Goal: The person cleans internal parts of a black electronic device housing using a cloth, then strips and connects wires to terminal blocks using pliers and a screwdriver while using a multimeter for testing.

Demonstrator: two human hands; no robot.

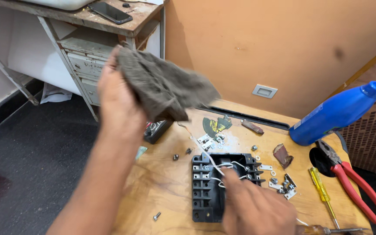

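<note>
Single head view, angled down, close over wooden table (162,182); nearer edges blurred, likely motion.

Both forearms are bare to the frame's edge, no sleeve, watch or ring in sight; the left hand (117,98) and right hand (257,209) wear no gloves

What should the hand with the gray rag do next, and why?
Probably bring the gray rag down onto the black plastic housing. The left hand holds it raised above the table, while the right hand rests on the housing by its white wires.
</note>
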